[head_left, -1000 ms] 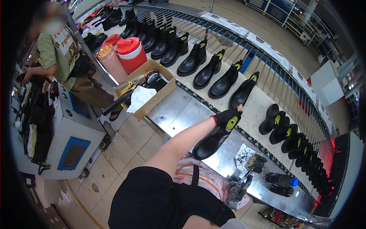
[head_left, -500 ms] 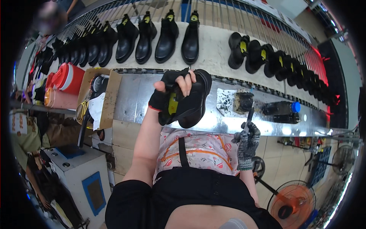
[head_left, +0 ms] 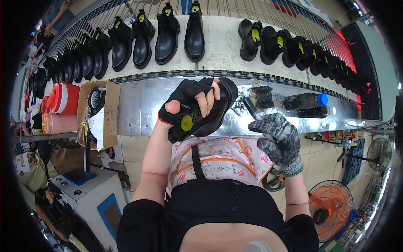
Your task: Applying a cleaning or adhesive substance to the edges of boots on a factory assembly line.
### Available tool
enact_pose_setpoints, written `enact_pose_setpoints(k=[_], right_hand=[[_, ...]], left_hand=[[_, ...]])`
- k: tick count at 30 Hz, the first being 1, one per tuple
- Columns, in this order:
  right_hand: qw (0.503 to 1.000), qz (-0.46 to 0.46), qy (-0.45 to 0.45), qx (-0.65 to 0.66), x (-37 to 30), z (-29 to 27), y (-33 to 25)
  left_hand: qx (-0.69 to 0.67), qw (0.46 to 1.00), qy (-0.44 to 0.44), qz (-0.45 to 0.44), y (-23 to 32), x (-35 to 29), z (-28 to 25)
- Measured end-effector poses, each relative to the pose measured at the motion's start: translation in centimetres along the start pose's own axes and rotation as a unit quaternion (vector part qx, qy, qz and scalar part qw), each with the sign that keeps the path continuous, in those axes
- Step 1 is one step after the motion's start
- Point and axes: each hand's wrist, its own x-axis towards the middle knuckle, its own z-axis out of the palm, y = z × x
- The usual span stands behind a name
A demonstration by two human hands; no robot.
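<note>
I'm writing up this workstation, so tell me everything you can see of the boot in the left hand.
The boot is black, smooth and leather-like, with a thick black sole and a yellow-green patch showing inside. It is tilted over the near edge of the metal table, its open top toward the picture's lower left, the sole edge to the right. The left hand, in a black glove, grips it and hides part of it.

Blk ankle boot, yel. patch inside, tilted, opening lower L, w/ dark-tipped tool nearby R
</note>
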Motion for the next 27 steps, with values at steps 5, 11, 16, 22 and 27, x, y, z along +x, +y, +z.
enact_pose_setpoints(k=[5, 11, 16, 22, 27], right_hand=[[0.992, -0.009, -0.082, -0.099, 0.8, -0.5, -1.2], [0.984, -0.019, -0.088, -0.156, 0.3, -0.1, -0.6], [0.979, -0.036, -0.079, -0.184, 0.2, -0.1, -0.8], [0.988, -0.041, -0.074, -0.129, 0.7, -0.6, -0.4], [0.989, -0.039, -0.094, -0.105, 1.3, -0.3, 0.6]], left_hand=[[0.0, 1.0, -0.023, 0.0, 0.0, 0.0, 0.1], [-0.002, 1.0, -0.03, 0.001, -0.2, 0.2, 0.2], [0.0, 1.0, -0.012, -0.009, 0.3, 0.2, 0.8], [-0.004, 0.999, -0.033, -0.016, 0.1, 0.2, 0.6], [-0.021, 1.0, -0.01, 0.0, 0.0, 0.1, 0.3]])
